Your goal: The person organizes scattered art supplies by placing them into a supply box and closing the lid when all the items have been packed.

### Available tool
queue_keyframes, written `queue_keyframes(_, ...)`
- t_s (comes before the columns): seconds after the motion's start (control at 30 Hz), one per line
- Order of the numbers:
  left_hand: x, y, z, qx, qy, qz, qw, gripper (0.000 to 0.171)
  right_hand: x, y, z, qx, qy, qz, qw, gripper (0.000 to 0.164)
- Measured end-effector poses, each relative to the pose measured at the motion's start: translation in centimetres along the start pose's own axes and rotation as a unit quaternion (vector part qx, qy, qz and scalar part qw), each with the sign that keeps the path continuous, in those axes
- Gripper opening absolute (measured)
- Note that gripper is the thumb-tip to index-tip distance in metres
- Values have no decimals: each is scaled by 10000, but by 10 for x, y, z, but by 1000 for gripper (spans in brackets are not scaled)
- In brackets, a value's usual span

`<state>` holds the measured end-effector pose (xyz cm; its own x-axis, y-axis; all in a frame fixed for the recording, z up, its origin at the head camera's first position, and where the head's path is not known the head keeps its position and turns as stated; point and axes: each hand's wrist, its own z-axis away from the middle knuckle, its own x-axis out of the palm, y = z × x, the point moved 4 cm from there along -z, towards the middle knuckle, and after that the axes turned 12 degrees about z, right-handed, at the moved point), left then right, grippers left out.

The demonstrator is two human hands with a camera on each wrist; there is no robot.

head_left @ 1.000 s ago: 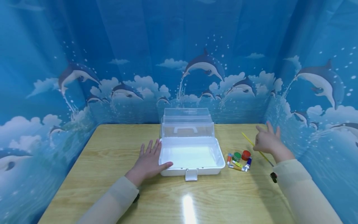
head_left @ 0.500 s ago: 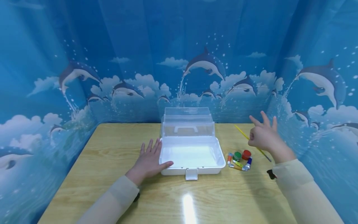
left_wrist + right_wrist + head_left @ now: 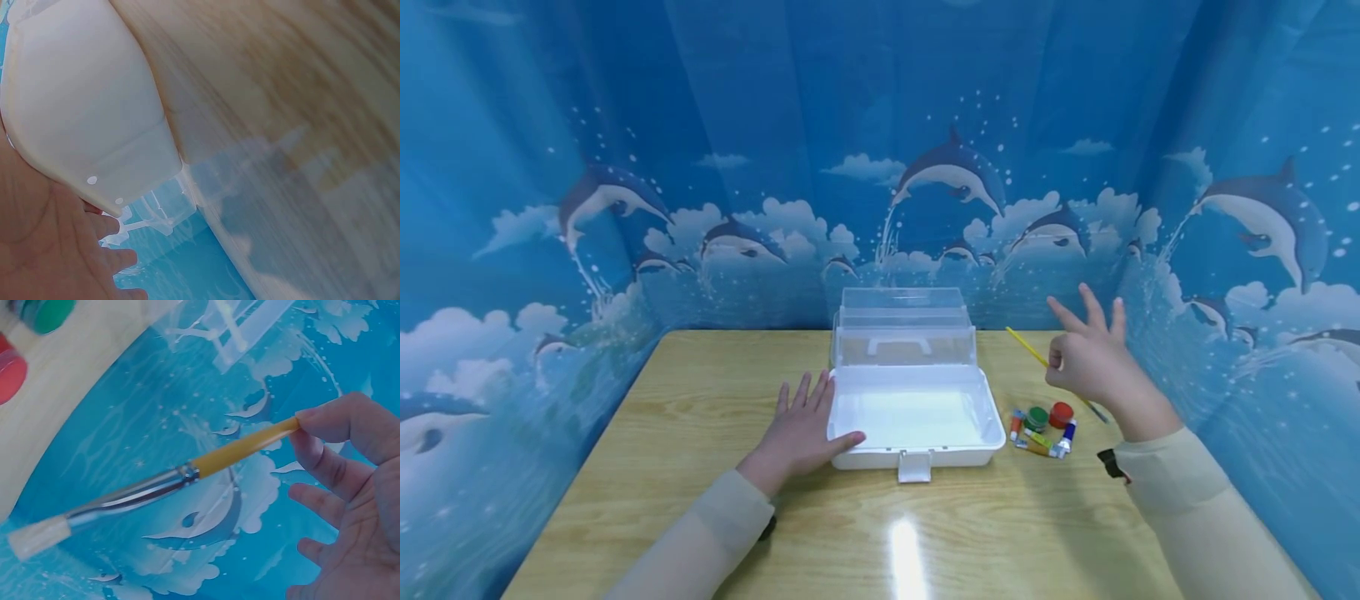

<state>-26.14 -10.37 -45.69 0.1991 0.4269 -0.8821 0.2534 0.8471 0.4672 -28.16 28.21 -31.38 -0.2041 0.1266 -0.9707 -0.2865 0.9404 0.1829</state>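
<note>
My right hand pinches a paintbrush between thumb and index finger, its other fingers spread. The brush has a yellow handle, a silver ferrule and pale bristles. It is held above the table, right of the white plastic box, with the bristle end toward the lower left in the right wrist view. My left hand rests on the box's left side, fingers straight and thumb over the rim. The box's clear lid stands raised at the back, and nothing shows inside the white base.
Right of the box lie a green-lidded jar, a red-lidded jar and several small paint tubes. The box's latch hangs down in front. A dolphin-print curtain surrounds the wooden table.
My right hand has lifted and moved left with the paintbrush, nearer the box. The left hand, box, jars and tubes have stayed in place.
</note>
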Motion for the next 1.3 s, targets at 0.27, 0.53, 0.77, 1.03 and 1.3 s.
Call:
queue_keyframes(0.27, 2, -2, -2, -13, 8, -85, 10000, 108, -7, -16, -1, -89, 114, 127, 9998, 25)
queue_keyframes(0.53, 3, -3, -3, -6, 29, -92, 10000, 107, -6, -33, -6, -211, 385, 1, 9990, 27)
queue_keyframes(0.77, 3, -4, -3, 18, 30, -121, 9999, 109, -7, -47, -6, -334, 742, -88, 9966, 25)
queue_keyframes(1.03, 1, -2, 0, 46, 9, 60, 10000, 108, -8, -64, -8, -697, 1291, -652, 9870, 23)
queue_keyframes(1.3, 1, -2, 0, 39, 9, 62, 10000, 109, -2, -80, -11, -910, 1541, -954, 9792, 22)
